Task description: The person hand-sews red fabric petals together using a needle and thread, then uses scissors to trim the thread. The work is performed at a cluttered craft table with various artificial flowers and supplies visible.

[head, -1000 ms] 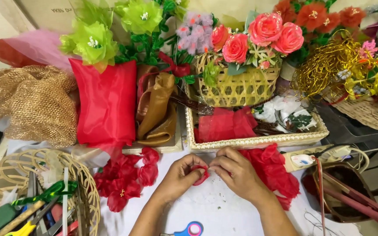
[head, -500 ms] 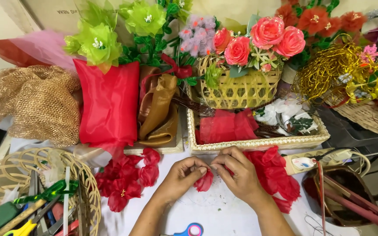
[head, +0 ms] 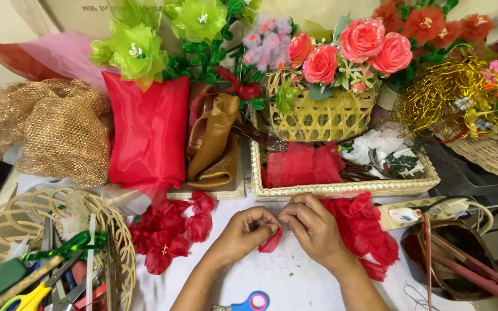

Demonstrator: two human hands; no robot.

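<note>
A small red fabric petal (head: pixel 271 242) is pinched at its upper edge between the fingertips of the left hand (head: pixel 243 233) and the right hand (head: pixel 313 227), which are brought together just above the white table surface (head: pixel 295 282). The petal is seen hanging downward from the fingertips in a soft, slightly crumpled teardrop shape, its lower tip close to or touching the surface. It is held just in front of the long woven tray (head: pixel 341 189), between a heap of finished red fabric flowers (head: pixel 168 233) and a pile of loose red fabric pieces (head: pixel 364 233).
</note>
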